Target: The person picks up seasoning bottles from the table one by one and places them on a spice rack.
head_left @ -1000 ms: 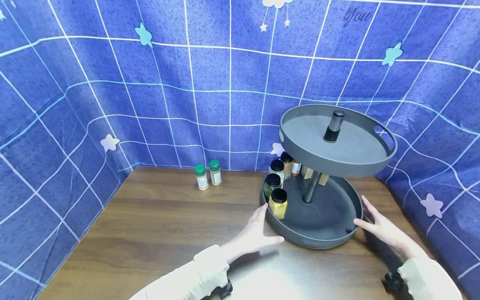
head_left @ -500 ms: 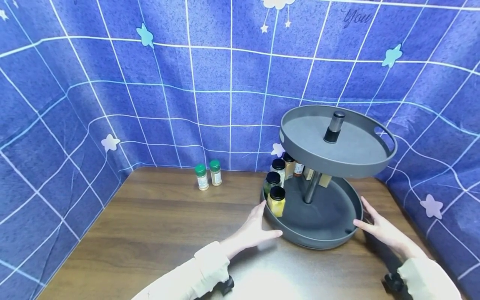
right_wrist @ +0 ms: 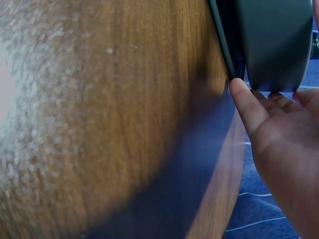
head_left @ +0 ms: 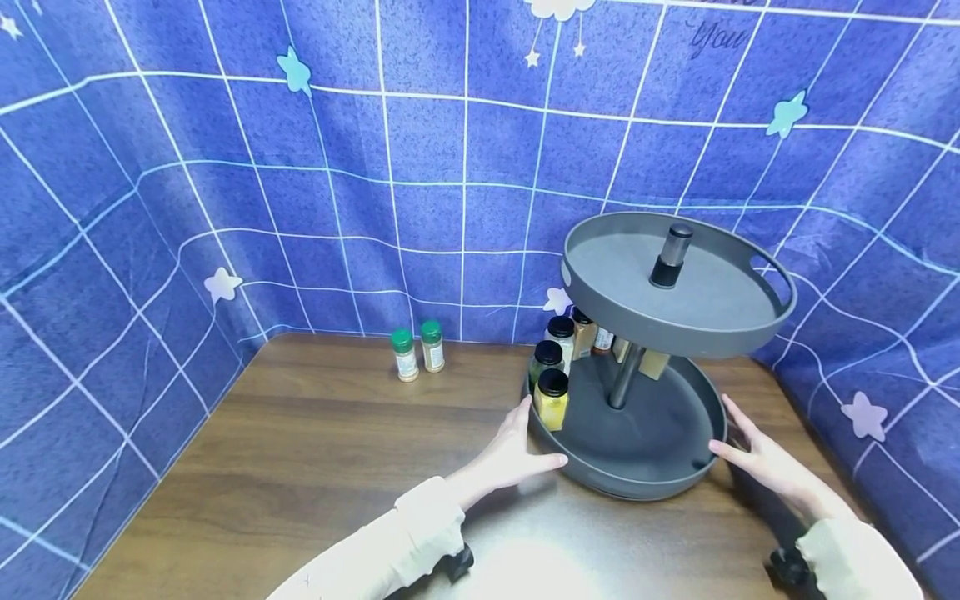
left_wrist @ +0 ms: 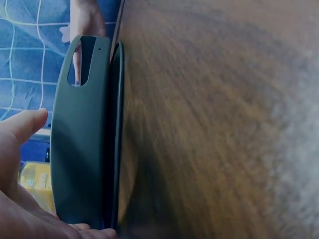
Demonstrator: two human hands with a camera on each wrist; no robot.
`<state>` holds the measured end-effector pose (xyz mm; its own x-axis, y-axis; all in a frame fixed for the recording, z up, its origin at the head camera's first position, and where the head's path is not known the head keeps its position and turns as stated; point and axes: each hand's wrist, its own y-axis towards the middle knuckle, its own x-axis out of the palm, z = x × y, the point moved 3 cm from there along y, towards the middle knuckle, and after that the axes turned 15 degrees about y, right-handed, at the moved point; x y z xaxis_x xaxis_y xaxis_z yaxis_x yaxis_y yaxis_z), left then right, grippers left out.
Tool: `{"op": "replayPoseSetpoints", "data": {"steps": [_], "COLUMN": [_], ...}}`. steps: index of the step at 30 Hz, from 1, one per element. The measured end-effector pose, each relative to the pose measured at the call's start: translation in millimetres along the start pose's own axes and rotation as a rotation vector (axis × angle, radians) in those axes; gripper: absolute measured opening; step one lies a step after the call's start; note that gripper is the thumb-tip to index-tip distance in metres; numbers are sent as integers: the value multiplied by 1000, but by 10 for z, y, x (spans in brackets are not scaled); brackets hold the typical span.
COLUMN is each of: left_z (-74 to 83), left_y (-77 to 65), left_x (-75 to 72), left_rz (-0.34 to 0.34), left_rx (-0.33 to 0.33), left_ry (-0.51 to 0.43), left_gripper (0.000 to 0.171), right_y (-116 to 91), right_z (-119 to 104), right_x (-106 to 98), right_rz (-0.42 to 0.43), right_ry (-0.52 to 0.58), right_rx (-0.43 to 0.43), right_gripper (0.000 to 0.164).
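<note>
A dark grey two-tier turntable (head_left: pixel 645 454) stands on the right of the table. My left hand (head_left: pixel 512 452) touches the left of its lower tray, fingers extended and thumb spread apart. On the opposite side my right hand (head_left: pixel 767 457) lies against the tray; in the right wrist view its fingertips (right_wrist: pixel 238 87) meet the lower edge and wall. Just inside the rim by my left hand stands a yellow-filled jar (head_left: pixel 552 410) with a black lid. Behind it follow a green-filled jar (head_left: pixel 547 364), a pale jar (head_left: pixel 562 340) and several others, partly hidden by the upper tray (head_left: pixel 622 292).
Two green-capped spice bottles (head_left: pixel 406 364) stand at the back of the wooden table (head_left: pixel 315 442), left of the turntable. A blue gridded cloth (head_left: pixel 420 208) hangs behind and on both sides. The right side cloth is close to my right hand.
The jars on the lower tray have shifted round a little: the yellow one back and left, the rear ones rightward. Both hands stay nearly in place at the tray's sides.
</note>
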<state>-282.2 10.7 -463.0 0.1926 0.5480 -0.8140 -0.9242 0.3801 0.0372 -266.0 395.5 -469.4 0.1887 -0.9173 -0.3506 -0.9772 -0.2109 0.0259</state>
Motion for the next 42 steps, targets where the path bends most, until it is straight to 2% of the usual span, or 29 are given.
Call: {"op": "replayPoseSetpoints", "data": {"steps": [14,21,25,35,42], "left_z": [-34,-40,-48,-110,-185], "left_y": [114,180,214,300,383], "left_x": [-17,-30,-35,-41,-71], "left_rz": [3,8,6,6,-27], "left_rx": [-3,-10,-17,11,40], "left_ry": [-3,-3,-2,-13,-17], "left_gripper": [109,109,110,110,109], "right_y": [7,13,8,22,15], "right_z": [-14,-37,-27,-23,-10], "right_x": [-14,-11,-15,-29,-20], "right_rz": [3,0,-2,1,-6], "right_ry": [-6,-4,2,-8,22], "right_rx": [36,0,24,-1,18], "right_gripper": [83,80,79,77,78]}}
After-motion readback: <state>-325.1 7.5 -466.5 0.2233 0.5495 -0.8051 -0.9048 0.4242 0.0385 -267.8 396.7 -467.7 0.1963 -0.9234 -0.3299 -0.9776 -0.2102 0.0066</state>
